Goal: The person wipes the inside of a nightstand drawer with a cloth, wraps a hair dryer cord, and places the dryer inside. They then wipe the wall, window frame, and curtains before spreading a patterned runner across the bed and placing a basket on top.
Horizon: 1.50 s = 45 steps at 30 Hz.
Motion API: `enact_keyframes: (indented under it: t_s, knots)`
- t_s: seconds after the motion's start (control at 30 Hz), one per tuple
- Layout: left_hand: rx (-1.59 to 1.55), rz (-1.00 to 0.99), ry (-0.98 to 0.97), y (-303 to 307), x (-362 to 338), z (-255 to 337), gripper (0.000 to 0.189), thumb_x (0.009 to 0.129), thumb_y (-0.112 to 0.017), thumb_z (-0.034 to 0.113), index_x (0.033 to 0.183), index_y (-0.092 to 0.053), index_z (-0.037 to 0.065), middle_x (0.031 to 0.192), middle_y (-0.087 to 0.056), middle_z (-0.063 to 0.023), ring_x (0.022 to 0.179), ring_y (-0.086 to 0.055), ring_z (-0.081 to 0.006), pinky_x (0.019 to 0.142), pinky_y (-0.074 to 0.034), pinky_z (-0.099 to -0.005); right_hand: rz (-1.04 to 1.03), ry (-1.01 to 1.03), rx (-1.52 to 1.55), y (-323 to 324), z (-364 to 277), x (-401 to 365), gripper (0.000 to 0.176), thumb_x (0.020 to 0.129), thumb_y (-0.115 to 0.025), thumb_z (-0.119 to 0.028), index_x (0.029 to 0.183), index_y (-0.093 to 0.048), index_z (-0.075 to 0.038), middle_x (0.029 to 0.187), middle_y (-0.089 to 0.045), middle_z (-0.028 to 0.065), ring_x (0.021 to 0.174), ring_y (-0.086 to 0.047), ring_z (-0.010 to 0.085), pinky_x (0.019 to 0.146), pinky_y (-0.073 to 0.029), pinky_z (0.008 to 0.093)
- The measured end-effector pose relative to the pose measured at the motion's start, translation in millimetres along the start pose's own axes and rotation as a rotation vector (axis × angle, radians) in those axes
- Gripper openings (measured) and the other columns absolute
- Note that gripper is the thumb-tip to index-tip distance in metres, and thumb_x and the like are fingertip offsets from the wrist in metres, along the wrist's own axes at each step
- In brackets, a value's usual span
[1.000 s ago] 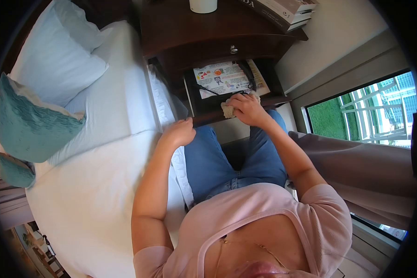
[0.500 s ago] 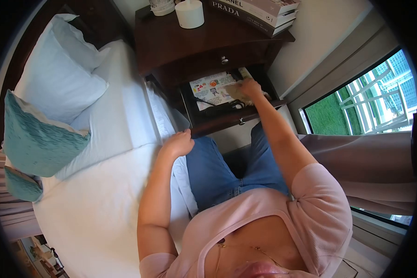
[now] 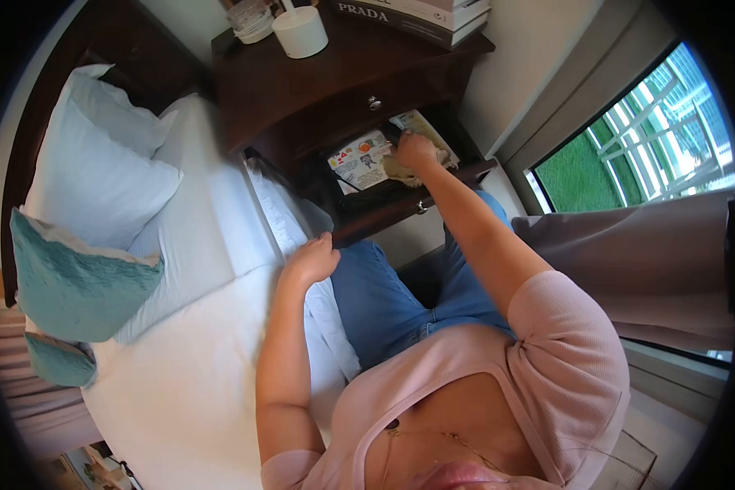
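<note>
My right hand [image 3: 416, 153] reaches into the open drawer [image 3: 376, 222] of a dark wood nightstand. Its fingers are closed at a dark object [image 3: 393, 133], whose kind I cannot make out. Below that hand lies a crumpled tan cloth-like thing [image 3: 406, 171]. A white printed sheet with coloured pictures [image 3: 359, 166] lies to the left, with something black in front of it. My left hand [image 3: 312, 260] is closed beside the drawer's left front corner, above the bed edge and my knee; whatever it holds, if anything, is hidden.
On the nightstand top [image 3: 302, 94] stand a white cylindrical container [image 3: 300, 34], a glass jar [image 3: 250, 22] and stacked books [image 3: 408, 20]. The bed [image 3: 196, 327] with pillows [image 3: 98, 163] is on the left. A window [image 3: 629, 131] and curtain [image 3: 629, 261] are on the right.
My right hand has moved toward the back of the drawer, to the dark object, and the tan thing shows more below it. The view has shifted slightly; my left hand stays beside the drawer corner.
</note>
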<state>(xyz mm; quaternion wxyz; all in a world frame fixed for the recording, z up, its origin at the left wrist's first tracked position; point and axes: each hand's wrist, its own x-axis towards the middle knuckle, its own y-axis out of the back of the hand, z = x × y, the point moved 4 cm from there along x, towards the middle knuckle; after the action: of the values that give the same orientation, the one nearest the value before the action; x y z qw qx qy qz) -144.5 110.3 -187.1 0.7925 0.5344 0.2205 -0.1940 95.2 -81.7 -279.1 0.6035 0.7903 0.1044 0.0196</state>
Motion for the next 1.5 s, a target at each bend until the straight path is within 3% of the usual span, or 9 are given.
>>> enact_keyframes:
  t_s: [0.3, 0.43, 0.53, 0.8, 1.0, 1.1, 1.3, 1.5]
  knots:
    - [-0.016, -0.025, 0.038, -1.9, 3.6, -3.8, 0.038, 0.084, -0.042, 0.023, 0.112, -0.046, -0.003, 0.109, -0.056, -0.0257, 0.105, -0.052, -0.0386, 0.091, -0.040, -0.0441, 0.006, 0.073, -0.069, -0.5, 19.0, -12.2, 0.055, 0.077, -0.059, -0.044, 0.108, -0.050, 0.001, 0.087, -0.064, 0.0169, 0.084, -0.063, 0.0314, 0.074, -0.051, 0.0402]
    - [-0.032, -0.009, 0.018, -6.3, 7.2, -8.1, 0.036, 0.084, -0.042, 0.023, 0.109, -0.046, -0.002, 0.108, -0.056, -0.0261, 0.103, -0.052, -0.0394, 0.090, -0.040, -0.0448, -0.014, 0.048, -0.072, 5.7, 13.7, -16.6, 0.056, 0.077, -0.060, -0.045, 0.108, -0.050, 0.000, 0.091, -0.064, 0.0167, 0.087, -0.063, 0.0300, 0.075, -0.051, 0.0385]
    - [-0.005, 0.041, 0.021, -6.7, 6.2, -7.8, 0.033, 0.086, -0.048, 0.023, 0.107, -0.048, -0.002, 0.104, -0.058, -0.0248, 0.100, -0.055, -0.0381, 0.085, -0.043, -0.0397, -0.061, 0.004, -0.090, 15.1, 9.3, -16.6, 0.055, 0.079, -0.055, -0.046, 0.108, -0.052, 0.001, 0.097, -0.064, 0.0140, 0.090, -0.063, 0.0272, 0.076, -0.050, 0.0360]
    - [-0.004, -0.027, 0.018, -5.1, 5.2, -4.7, 0.037, 0.084, -0.041, 0.021, 0.111, -0.045, -0.004, 0.108, -0.055, -0.0269, 0.103, -0.052, -0.0395, 0.090, -0.040, -0.0447, -0.024, 0.014, -0.119, 20.9, -5.4, -18.4, 0.057, 0.082, -0.047, -0.053, 0.100, -0.062, -0.001, 0.096, -0.064, 0.0125, 0.089, -0.064, 0.0251, 0.076, -0.050, 0.0354]
    - [-0.005, -0.029, 0.025, -3.7, 5.0, -3.6, 0.037, 0.084, -0.041, 0.021, 0.111, -0.045, -0.004, 0.106, -0.056, -0.0270, 0.102, -0.052, -0.0397, 0.090, -0.040, -0.0443, -0.041, -0.014, -0.006, 14.4, 6.7, -12.9, 0.058, 0.080, -0.053, -0.050, 0.105, -0.056, 0.002, 0.098, -0.064, 0.0155, 0.092, -0.063, 0.0279, 0.076, -0.050, 0.0372]
    - [0.006, -0.014, 0.024, -4.4, 5.4, -4.6, 0.032, 0.085, -0.044, 0.022, 0.106, -0.047, -0.003, 0.104, -0.057, -0.0256, 0.100, -0.053, -0.0391, 0.086, -0.041, -0.0425, -0.075, 0.052, -0.061, 11.7, 11.7, -18.0, 0.062, 0.078, -0.056, -0.051, 0.109, -0.051, 0.003, 0.099, -0.063, 0.0167, 0.093, -0.062, 0.0290, 0.077, -0.050, 0.0383]
    - [0.011, 0.013, 0.021, -5.7, 4.9, -5.6, 0.031, 0.086, -0.045, 0.023, 0.105, -0.047, -0.002, 0.104, -0.057, -0.0250, 0.100, -0.053, -0.0385, 0.086, -0.041, -0.0417, -0.071, -0.006, -0.070, 6.5, 11.0, -12.7, 0.068, 0.076, -0.058, -0.051, 0.118, -0.048, 0.002, 0.101, -0.063, 0.0154, 0.093, -0.062, 0.0283, 0.078, -0.050, 0.0369]
    - [0.020, -0.020, 0.034, -1.5, 1.9, -1.2, 0.034, 0.084, -0.043, 0.022, 0.107, -0.047, -0.004, 0.105, -0.057, -0.0257, 0.102, -0.053, -0.0385, 0.088, -0.041, -0.0430, -0.067, -0.023, -0.100, 14.4, 2.4, -10.2, 0.059, 0.077, -0.053, -0.054, 0.106, -0.061, -0.003, 0.101, -0.064, 0.0128, 0.094, -0.062, 0.0275, 0.078, -0.050, 0.0364]
